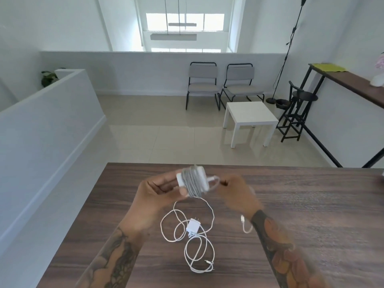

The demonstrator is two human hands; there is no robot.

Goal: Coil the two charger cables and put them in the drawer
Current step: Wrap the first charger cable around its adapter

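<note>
From the head view: the left hand point(160, 189) grips one end of the white power brick point(192, 180), thumb under, fingers over, holding it up above the wooden table point(311, 215). Grey cable wraps point(192, 183) sit tight around the brick's middle. Just to the right of that, the right hand point(236, 191) looks closed on the cable's tail end, where a small loop point(215, 181) sticks out beside the brick; it is blurred, so the exact pinch is hard to read.

Here's the risk: that tail isn't tucked. If the right hand lets go, I'd expect the last turns to spring loose and the whole winding to slacken.

Below both hands, the second charger point(192, 226) lies on the table with its thin white cable point(199, 252) sprawled in loose overlapping loops, not yet coiled. One strand seems to run up towards the left hand; lifting the brick away could drag it and knot those loops.

No drawer shows anywhere here.
</note>
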